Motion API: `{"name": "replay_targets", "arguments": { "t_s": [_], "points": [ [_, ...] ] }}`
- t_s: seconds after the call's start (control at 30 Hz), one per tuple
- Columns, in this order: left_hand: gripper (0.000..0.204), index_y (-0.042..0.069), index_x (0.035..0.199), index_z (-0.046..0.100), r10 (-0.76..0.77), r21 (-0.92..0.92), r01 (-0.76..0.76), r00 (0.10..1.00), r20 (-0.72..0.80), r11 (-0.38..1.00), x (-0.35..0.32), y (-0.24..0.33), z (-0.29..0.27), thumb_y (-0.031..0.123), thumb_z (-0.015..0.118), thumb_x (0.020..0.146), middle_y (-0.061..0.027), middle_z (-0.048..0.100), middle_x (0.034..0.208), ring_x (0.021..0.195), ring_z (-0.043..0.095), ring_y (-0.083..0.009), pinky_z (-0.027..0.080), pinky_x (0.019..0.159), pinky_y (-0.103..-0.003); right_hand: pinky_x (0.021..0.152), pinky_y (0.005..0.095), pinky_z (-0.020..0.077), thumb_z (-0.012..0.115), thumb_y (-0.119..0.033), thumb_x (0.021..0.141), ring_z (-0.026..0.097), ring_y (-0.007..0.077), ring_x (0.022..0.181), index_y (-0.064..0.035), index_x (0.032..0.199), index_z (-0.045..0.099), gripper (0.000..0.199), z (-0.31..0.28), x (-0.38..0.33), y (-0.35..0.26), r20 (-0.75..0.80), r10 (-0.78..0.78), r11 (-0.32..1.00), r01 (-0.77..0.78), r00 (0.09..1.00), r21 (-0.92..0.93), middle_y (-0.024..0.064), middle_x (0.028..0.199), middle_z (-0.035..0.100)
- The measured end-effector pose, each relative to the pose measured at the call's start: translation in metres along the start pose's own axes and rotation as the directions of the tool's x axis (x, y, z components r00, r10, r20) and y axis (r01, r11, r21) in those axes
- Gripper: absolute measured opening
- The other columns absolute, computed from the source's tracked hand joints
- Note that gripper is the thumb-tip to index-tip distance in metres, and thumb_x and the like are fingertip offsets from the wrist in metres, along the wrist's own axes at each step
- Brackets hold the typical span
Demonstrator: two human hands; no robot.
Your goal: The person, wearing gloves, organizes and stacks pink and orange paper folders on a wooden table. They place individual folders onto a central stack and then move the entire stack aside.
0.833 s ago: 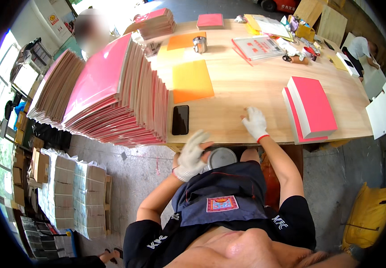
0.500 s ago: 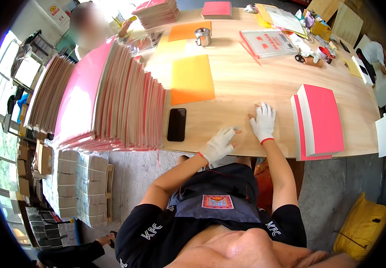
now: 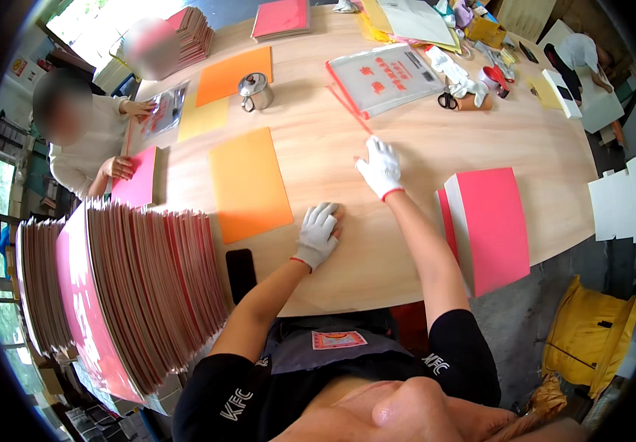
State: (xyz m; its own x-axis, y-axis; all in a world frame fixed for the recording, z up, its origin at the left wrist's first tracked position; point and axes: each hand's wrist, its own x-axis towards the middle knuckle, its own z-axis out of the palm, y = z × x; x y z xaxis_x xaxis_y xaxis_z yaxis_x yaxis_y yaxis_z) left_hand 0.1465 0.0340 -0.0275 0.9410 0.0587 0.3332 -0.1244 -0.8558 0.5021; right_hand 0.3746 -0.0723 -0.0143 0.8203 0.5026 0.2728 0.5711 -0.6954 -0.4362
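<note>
My left hand [image 3: 318, 234], in a white fingerless glove with red cuff, rests on the wooden table [image 3: 347, 276] to the right of a black phone [image 3: 241, 274]. It holds nothing, and its fingers lie loosely apart. Farther forward, my right hand [image 3: 381, 168], gloved alike, stretches toward a clear plastic bag [image 3: 384, 79] with red print and red edging. Its fingertips are close to the bag's protruding red strip [image 3: 352, 112]; I cannot tell whether they touch. Orange sheets [image 3: 250, 184] lie beyond my left hand. A pink-covered stack [image 3: 491, 230] stands right of my right forearm.
Tall stacks of pink-covered booklets [image 3: 152, 283] rise at the left. A metal cup [image 3: 255, 91] stands near the middle back. Scissors [image 3: 447, 101] and gloves [image 3: 456, 74] lie at the back right. Across the left side, a co-worker's hand [image 3: 119, 168] rests on a pink booklet [image 3: 138, 177].
Both hands have moved forward over the table, my right one farther, close to the plastic bag. The view has shifted, and more of the co-worker at the left shows.
</note>
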Motion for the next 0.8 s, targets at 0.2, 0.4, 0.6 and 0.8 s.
{"name": "replay_targets", "arguments": {
  "t_s": [0.2, 0.4, 0.6, 0.8],
  "points": [
    [0.02, 0.005, 0.092, 0.054, -0.013, -0.011, 0.013, 0.999, 0.033, 1.0, 0.009, 0.002, -0.008, 0.009, 0.065, 0.075, -0.0141, 0.053, 0.128, 0.123, 0.045, -0.0351, 0.035, 0.103, -0.052, 0.102, 0.0479, 0.0401, 0.074, -0.037, 0.07, 0.04, 0.0377, 0.129, -0.0146, 0.139, 0.038, 0.081, 0.008, 0.132, 0.0, 0.347, 0.208, 0.916, -0.058, 0.914, -0.396, 0.0158, 0.146, 0.031],
    [0.02, 0.005, 0.091, 0.054, 0.005, -0.043, -0.003, 0.998, 0.058, 0.999, 0.017, 0.001, -0.003, 0.01, 0.066, 0.075, -0.0141, 0.054, 0.128, 0.123, 0.046, -0.0354, 0.036, 0.103, -0.052, 0.08, 0.0497, 0.0529, 0.049, -0.026, 0.093, 0.06, 0.0422, 0.1, -0.0068, 0.12, 0.051, 0.033, 0.075, 0.186, 0.069, 0.204, 0.315, 0.938, -0.271, 0.927, -0.215, 0.0265, 0.121, 0.053],
    [0.026, 0.005, 0.1, 0.059, -0.049, -0.016, 0.05, 0.997, 0.059, 0.999, 0.009, 0.003, -0.009, 0.008, 0.066, 0.075, -0.0124, 0.054, 0.127, 0.121, 0.047, -0.0348, 0.038, 0.101, -0.05, 0.087, 0.048, 0.0498, 0.044, -0.023, 0.093, 0.062, 0.0409, 0.097, -0.005, 0.113, 0.06, 0.031, 0.027, 0.191, 0.053, 0.393, 0.033, 0.977, 0.053, 0.919, -0.207, 0.0215, 0.111, 0.063],
    [0.03, 0.006, 0.104, 0.058, -0.014, 0.008, 0.014, 1.0, 0.023, 1.0, 0.006, 0.001, -0.007, 0.009, 0.067, 0.075, -0.0118, 0.055, 0.125, 0.121, 0.048, -0.0344, 0.039, 0.101, -0.048, 0.093, 0.0431, 0.0472, 0.054, -0.021, 0.086, 0.058, 0.0344, 0.108, -0.0094, 0.121, 0.062, 0.038, -0.024, 0.184, 0.067, 0.338, -0.105, 0.994, 0.102, 0.935, 0.026, 0.0191, 0.115, 0.063]
  ]
}}
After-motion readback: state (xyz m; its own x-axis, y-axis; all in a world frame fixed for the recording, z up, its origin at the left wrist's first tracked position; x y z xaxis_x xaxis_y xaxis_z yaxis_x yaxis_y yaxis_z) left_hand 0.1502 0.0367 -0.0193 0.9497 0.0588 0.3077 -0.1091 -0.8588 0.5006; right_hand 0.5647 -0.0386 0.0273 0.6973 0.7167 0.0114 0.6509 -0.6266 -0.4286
